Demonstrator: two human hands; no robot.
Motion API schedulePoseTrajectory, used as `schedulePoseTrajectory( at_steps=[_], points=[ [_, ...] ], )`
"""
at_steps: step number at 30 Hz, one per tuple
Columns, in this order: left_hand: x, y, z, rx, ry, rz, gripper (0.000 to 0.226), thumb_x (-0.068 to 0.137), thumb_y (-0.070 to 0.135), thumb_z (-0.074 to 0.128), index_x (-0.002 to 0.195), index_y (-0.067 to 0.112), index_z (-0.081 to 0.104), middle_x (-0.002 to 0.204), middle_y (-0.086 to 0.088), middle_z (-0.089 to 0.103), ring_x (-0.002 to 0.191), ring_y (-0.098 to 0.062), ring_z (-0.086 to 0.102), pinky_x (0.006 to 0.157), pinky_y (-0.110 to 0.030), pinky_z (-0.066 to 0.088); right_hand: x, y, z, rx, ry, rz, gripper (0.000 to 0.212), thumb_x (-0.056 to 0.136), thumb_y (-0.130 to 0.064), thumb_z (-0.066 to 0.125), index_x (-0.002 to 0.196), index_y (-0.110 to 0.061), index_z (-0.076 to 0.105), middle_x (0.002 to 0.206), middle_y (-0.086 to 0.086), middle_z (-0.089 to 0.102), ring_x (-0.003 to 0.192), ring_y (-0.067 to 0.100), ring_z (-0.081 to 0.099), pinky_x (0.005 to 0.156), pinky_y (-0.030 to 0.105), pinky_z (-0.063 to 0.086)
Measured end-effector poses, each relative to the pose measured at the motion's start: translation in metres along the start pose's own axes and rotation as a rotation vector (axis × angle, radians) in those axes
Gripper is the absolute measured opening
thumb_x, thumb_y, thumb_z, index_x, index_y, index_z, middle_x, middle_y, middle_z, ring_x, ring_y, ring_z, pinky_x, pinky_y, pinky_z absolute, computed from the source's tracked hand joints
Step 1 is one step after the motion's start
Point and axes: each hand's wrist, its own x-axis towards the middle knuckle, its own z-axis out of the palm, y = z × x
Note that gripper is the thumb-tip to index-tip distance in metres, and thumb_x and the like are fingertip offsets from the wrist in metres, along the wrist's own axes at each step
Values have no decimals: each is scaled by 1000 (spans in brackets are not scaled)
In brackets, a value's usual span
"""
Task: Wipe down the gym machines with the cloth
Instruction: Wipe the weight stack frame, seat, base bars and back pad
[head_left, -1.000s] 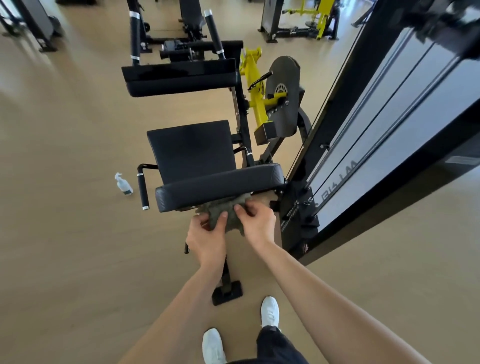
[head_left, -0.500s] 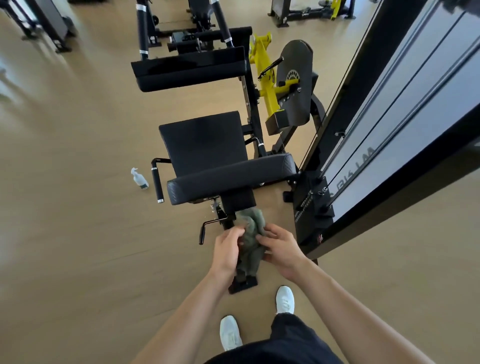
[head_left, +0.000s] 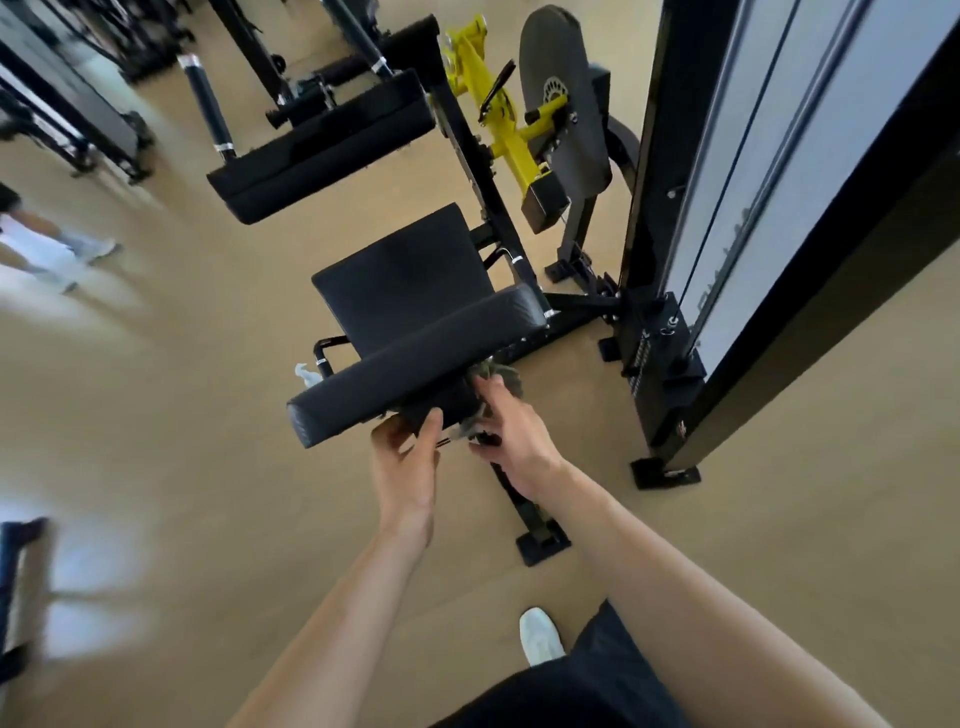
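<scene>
my left hand (head_left: 402, 462) and right hand (head_left: 511, 436) grip a crumpled grey-green cloth (head_left: 496, 375) under the black padded backrest (head_left: 415, 366). tan wood-look floor (head_left: 171, 426) spreads around the black machines.

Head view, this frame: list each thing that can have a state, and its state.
cloth: bunched, pressed against the frame under the back pad
left hand: curled at the pad's underside, grip unclear
right hand: on the cloth
back pad: bare on top
seat: unoccupied
spray bottle: on the floor, mostly hidden behind the pad

Tan floor (head_left: 156, 441) (machine (head_left: 415, 312) standing).
</scene>
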Motion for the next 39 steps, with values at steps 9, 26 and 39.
schedulePoseTrajectory(
  at_steps=[9, 26, 39],
  points=[
    [-1, -15, 21, -44, 117, -97, 25, 93, 44, 71, 109, 33, 56, 106, 15, 70, 93, -9, 73, 82, -32, 58, 62, 16, -28, 62, 12, 224, 30, 101, -44, 56, 120, -23, 64, 117, 6, 69, 116, 24, 64, 101, 48, 50],
    [-14, -19, 48, -103, 294, -192, 60, 75, 71, 69, 123, 35, 61, 128, 6, 69, 107, -16, 73, 89, -41, 61, 145, 29, -40, 87, -25, 284, 15, 99, -1, 59, 95, -4, 73, 111, 22, 72, 102, 29, 71, 93, 35, 57],
    [-16, -18, 50, -100, 283, -205, 39, 91, 64, 61, 118, 35, 62, 128, 8, 69, 112, -19, 71, 97, -47, 58, 36, 3, -46, -223, -209, -195, 37, 99, 1, 49, 130, -13, 65, 117, 1, 70, 101, 3, 64, 91, 11, 47]
  ],
)
